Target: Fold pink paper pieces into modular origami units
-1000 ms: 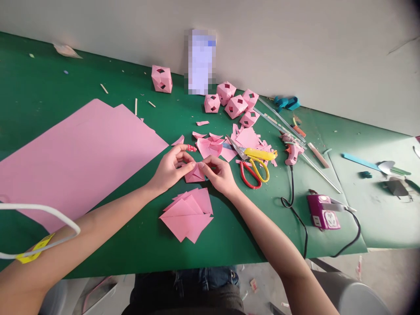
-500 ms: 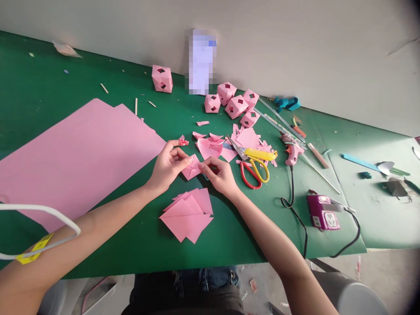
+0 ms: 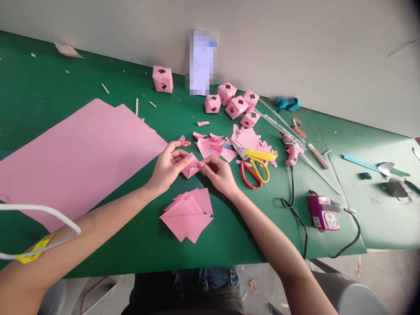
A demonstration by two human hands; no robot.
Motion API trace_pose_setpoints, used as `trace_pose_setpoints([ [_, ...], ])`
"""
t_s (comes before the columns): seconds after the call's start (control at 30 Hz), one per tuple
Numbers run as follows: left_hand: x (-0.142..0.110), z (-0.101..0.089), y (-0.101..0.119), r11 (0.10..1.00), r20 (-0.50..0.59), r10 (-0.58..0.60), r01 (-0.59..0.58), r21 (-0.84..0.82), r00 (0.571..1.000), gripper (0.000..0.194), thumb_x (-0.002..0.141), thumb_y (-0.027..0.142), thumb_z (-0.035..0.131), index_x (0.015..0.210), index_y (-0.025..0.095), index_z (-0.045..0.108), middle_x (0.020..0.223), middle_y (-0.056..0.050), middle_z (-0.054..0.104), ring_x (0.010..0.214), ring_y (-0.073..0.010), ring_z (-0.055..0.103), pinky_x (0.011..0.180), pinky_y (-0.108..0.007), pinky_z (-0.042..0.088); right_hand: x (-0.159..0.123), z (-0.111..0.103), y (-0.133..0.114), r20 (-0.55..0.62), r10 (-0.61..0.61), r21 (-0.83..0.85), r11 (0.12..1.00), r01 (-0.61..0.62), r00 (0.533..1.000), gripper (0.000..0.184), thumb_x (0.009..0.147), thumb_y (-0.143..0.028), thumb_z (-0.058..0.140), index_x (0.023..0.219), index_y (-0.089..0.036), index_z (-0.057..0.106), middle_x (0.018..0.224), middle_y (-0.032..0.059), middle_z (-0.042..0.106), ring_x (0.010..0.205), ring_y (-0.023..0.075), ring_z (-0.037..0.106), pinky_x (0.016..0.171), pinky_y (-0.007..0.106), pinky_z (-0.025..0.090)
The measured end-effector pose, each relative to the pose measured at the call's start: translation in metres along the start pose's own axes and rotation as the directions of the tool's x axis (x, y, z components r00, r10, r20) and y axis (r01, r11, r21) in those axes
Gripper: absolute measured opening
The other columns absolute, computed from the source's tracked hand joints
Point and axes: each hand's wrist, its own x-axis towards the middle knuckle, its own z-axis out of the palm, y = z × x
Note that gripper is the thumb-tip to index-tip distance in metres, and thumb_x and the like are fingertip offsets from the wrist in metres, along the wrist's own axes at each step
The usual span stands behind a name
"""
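Observation:
Between my two hands is a small folded piece of pink paper [image 3: 189,169]. My left hand [image 3: 169,165] pinches its left side between thumb and fingers; a red patterned wrap sits on the index fingertip. The thumb and bent fingers of my right hand [image 3: 217,174] press on its right corner. Just below lies a stack of pink paper squares [image 3: 187,216], overlapping unevenly on the green table [image 3: 236,240]. Scissors [image 3: 251,170] with one red and one yellow handle lie right of my right hand, a yellow cutter [image 3: 260,154] across them.
Large pink sheets [image 3: 78,162] spread on the left. Pink paper scraps [image 3: 210,146] lie beyond my hands, with several pink paper balls [image 3: 236,107] behind. At right are a glue gun [image 3: 293,153], its black cord and a purple power socket [image 3: 323,212]. A blurred phone [image 3: 201,63] leans on the wall.
The folded paper has tilted and shifted slightly down and left in my fingers, its right corner pressed by my right hand. Everything else stays put.

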Motion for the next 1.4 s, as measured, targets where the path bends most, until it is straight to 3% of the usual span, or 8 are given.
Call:
trace_pose_setpoints([
  [0.13, -0.001, 0.001, -0.001, 0.999, 0.000, -0.008, 0.008, 0.032, 1.000, 0.054, 0.078, 0.039, 0.085, 0.120, 0.021, 0.057, 0.098, -0.003, 0.071, 0.091, -0.0184, 0.073, 0.078, -0.030, 0.060, 0.000, 0.000, 0.003, -0.112, 0.037, 0.130, 0.991, -0.023, 0.993, 0.050, 0.085, -0.070, 0.070, 0.082, -0.021, 0.066, 0.071, -0.0002, 0.063, 0.061, 0.0129, 0.052, 0.056, 0.026, 0.041],
  [0.27, -0.002, 0.003, -0.001, 0.989, 0.051, 0.053, -0.060, 0.137, 0.997, 0.055, 0.074, 0.029, 0.086, 0.120, 0.023, 0.057, 0.120, -0.009, 0.069, 0.117, -0.0247, 0.069, 0.089, -0.034, 0.061, 0.001, 0.000, 0.003, -0.174, 0.129, 0.293, 0.953, -0.073, 0.976, 0.046, 0.086, -0.067, 0.073, 0.082, -0.022, 0.061, 0.055, -0.0072, 0.048, 0.045, 0.0086, 0.038, 0.044, 0.024, 0.030],
  [0.4, -0.002, 0.003, -0.002, 0.990, 0.026, 0.069, -0.071, 0.118, 0.997, 0.049, 0.077, 0.028, 0.082, 0.119, 0.022, 0.056, 0.114, -0.008, 0.069, 0.105, -0.0215, 0.070, 0.086, -0.034, 0.062, 0.002, -0.001, 0.003, -0.176, 0.141, 0.378, 0.923, -0.066, 0.974, 0.041, 0.087, -0.061, 0.074, 0.088, -0.023, 0.060, 0.053, -0.0093, 0.047, 0.043, 0.0076, 0.038, 0.041, 0.022, 0.028],
  [0.5, 0.000, 0.002, -0.003, 0.996, -0.024, 0.059, -0.057, 0.070, 0.998, 0.047, 0.079, 0.033, 0.083, 0.116, 0.021, 0.057, 0.104, -0.005, 0.069, 0.095, -0.0186, 0.070, 0.082, -0.032, 0.062, 0.003, -0.002, 0.004, -0.127, 0.139, 0.407, 0.910, -0.076, 0.982, 0.042, 0.083, -0.058, 0.078, 0.101, -0.024, 0.060, 0.063, -0.0081, 0.054, 0.047, 0.0079, 0.045, 0.041, 0.021, 0.032],
  [0.77, 0.000, 0.002, -0.003, 0.994, -0.038, 0.054, -0.050, 0.094, 0.998, 0.049, 0.079, 0.043, 0.086, 0.113, 0.021, 0.059, 0.095, -0.004, 0.073, 0.097, -0.0211, 0.074, 0.085, -0.032, 0.059, 0.001, -0.001, 0.000, -0.034, 0.032, 0.187, 0.982, -0.025, 0.999, 0.059, 0.075, -0.049, 0.085, 0.122, -0.025, 0.059, 0.095, -0.0009, 0.064, 0.056, 0.0077, 0.048, 0.052, 0.025, 0.041],
  [0.97, -0.002, 0.004, 0.001, 0.996, 0.017, 0.007, -0.009, 0.092, 1.000, 0.053, 0.078, 0.047, 0.086, 0.114, 0.020, 0.059, 0.088, -0.003, 0.074, 0.084, -0.0201, 0.075, 0.079, -0.033, 0.060, -0.004, 0.004, -0.001, -0.100, 0.025, 0.031, 0.999, -0.022, 0.995, 0.044, 0.081, -0.056, 0.081, 0.108, -0.023, 0.069, 0.067, -0.0044, 0.059, 0.051, 0.0109, 0.038, 0.051, 0.028, 0.033],
  [1.13, -0.003, 0.004, 0.001, 0.987, 0.062, 0.001, -0.011, 0.162, 0.998, 0.056, 0.078, 0.042, 0.087, 0.120, 0.021, 0.057, 0.092, -0.004, 0.075, 0.089, -0.0211, 0.075, 0.081, -0.033, 0.060, -0.004, 0.005, 0.002, -0.161, -0.005, 0.026, 1.000, 0.009, 0.987, 0.046, 0.093, -0.065, 0.064, 0.094, -0.020, 0.072, 0.078, 0.0014, 0.067, 0.063, 0.0137, 0.050, 0.061, 0.029, 0.041],
  [1.4, -0.007, 0.004, 0.006, 0.942, 0.270, 0.033, -0.120, 0.313, 0.962, 0.046, 0.079, 0.035, 0.084, 0.118, 0.024, 0.061, 0.084, 0.001, 0.070, 0.074, -0.0169, 0.068, 0.075, -0.033, 0.059, -0.001, 0.002, 0.002, -0.300, -0.007, -0.010, 1.000, 0.004, 0.954, 0.057, 0.095, -0.075, 0.051, 0.076, -0.021, 0.056, 0.062, -0.0034, 0.046, 0.058, 0.0129, 0.041, 0.055, 0.028, 0.035],
])
